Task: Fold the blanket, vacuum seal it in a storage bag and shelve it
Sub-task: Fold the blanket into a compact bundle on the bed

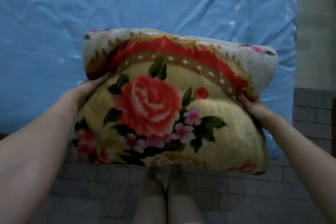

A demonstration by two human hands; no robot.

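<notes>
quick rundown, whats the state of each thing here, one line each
thick floral fleece blanket: folded into a bulky bundle, held up off the bed
left hand: grips the blanket's left side
right hand: grips the blanket's right side
blue star-print bed sheet: spread flat on the bed, wrinkled

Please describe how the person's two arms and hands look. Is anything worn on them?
Both forearms are bare, with no sleeves in view. The left hand and the right hand wear no gloves, and no rings, watch or bracelets can be seen. The visible fingernails carry dark reddish polish. Low light keeps finer detail unclear.
</notes>
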